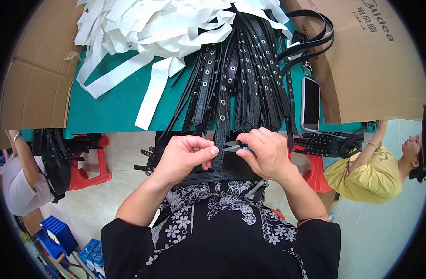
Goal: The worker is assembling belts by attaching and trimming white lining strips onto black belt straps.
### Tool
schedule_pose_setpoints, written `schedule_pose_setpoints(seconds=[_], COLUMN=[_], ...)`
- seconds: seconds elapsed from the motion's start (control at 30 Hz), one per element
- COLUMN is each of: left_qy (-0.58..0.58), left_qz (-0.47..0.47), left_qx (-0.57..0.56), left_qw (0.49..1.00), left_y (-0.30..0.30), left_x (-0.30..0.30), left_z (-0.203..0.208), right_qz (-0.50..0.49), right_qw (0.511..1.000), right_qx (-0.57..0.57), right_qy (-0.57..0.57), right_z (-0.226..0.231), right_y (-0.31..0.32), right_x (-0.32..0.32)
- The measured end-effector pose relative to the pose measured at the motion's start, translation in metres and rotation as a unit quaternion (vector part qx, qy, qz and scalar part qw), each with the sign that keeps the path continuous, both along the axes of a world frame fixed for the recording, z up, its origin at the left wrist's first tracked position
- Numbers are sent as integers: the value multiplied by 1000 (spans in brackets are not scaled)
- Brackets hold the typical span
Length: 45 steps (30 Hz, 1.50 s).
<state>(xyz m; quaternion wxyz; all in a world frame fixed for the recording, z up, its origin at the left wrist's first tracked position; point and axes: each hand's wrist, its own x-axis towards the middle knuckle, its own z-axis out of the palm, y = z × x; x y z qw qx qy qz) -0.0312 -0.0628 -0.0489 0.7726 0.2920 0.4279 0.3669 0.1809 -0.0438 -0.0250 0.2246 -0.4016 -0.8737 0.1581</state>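
Observation:
A black eyeleted strap (222, 122) hangs from the table edge down toward my lap. My left hand (187, 157) is closed at the strap's left edge, thumb against the curled fingers, pinching it. In my right hand (268, 153) is a pair of small thread snips (231, 147), with a bit of blue showing between the fingers. Their slim metal blades point left, lie across the strap and look parted. The handle is mostly hidden by my fingers. Behind both hands, a thick bundle of black straps (252, 79) with silver eyelets drapes over the table's front edge.
White fabric strips (129, 28) pile up on the green table (110, 109). A phone (310, 104) lies at the right, below black looped straps (322, 39). Cardboard boxes (36, 69) flank the table. One person (371, 174) sits at the right, another (24, 179) at the left. Red stools (89, 169) stand beneath.

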Motion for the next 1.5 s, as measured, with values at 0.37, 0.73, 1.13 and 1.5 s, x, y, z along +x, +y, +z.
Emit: schedule_pose_setpoints(seconds=[0.37, 0.73, 1.13, 1.5], left_qy=[-11, -40, -75, -205], left_qz=[14, 23, 29, -32], left_qx=[-1, -24, -65, -119], left_qw=[1000, 999, 995, 971], left_y=[-3, -3, -8, -4], left_x=[1, 2, 1, 14], left_z=[-2, -5, -13, -13], right_qz=[3, -20, -21, -39], right_qw=[999, 999, 999, 993], right_qx=[40, 28, 19, -53], right_qy=[-15, 36, 36, 94], right_z=[-1, -4, -6, 8], right_y=[-2, 4, -2, -34], right_x=[-2, 2, 9, 4])
